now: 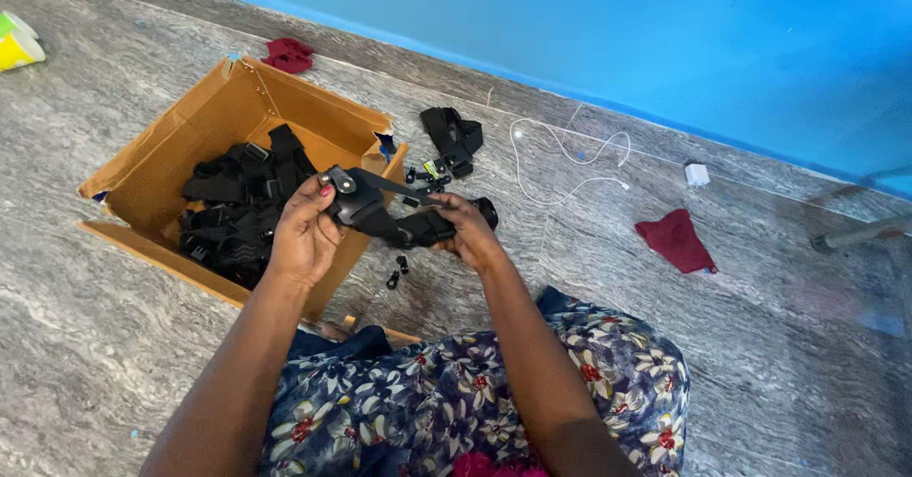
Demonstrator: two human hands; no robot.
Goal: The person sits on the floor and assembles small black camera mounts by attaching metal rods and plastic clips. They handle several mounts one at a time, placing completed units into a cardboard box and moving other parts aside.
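Hands [385,230] clasped around black strap mount [380,213]

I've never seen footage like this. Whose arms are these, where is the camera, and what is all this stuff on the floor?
There is no machine here: a person sits on a grey stone-patterned floor, and a camera worn on their head looks down at their own two bare hands. The left hand and the right hand together hold a black strap with a mount piece. To the left, an open cardboard box holds more black straps. Beyond the hands lie another black strap, a white cable, a small white plug and two dark red cloths. Small black parts lie below the hands. The wall is blue.
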